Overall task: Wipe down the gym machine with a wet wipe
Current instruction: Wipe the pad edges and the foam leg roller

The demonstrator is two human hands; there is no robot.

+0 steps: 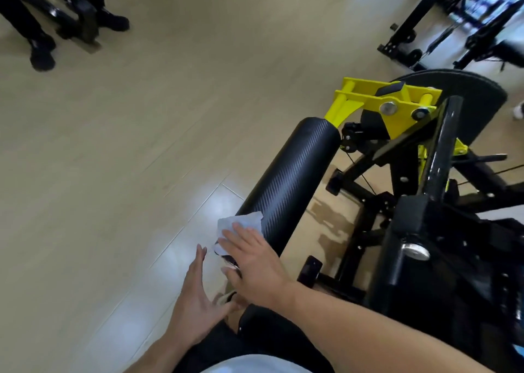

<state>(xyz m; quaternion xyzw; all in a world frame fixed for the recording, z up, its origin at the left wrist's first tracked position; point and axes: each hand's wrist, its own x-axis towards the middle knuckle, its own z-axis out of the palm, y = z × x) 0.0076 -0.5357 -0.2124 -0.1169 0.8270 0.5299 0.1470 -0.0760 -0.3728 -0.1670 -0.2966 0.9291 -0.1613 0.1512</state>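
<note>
A long black roller pad (292, 180) of the gym machine runs from the yellow bracket (388, 106) down toward me. A white wet wipe (238, 225) lies over the pad's near end. My right hand (252, 262) presses the wipe onto the pad with flat, spread fingers. Just left of the pad's end my left hand (195, 296) hovers with straight fingers and holds nothing. The end cap of the pad is mostly hidden under my right hand.
The machine's black frame (425, 225) with bolts and a cable fills the right side. More black equipment (442, 24) stands at the top right. A person's legs and dark shoes (42, 52) stand at the top left by another machine base. Beige floor spreads left.
</note>
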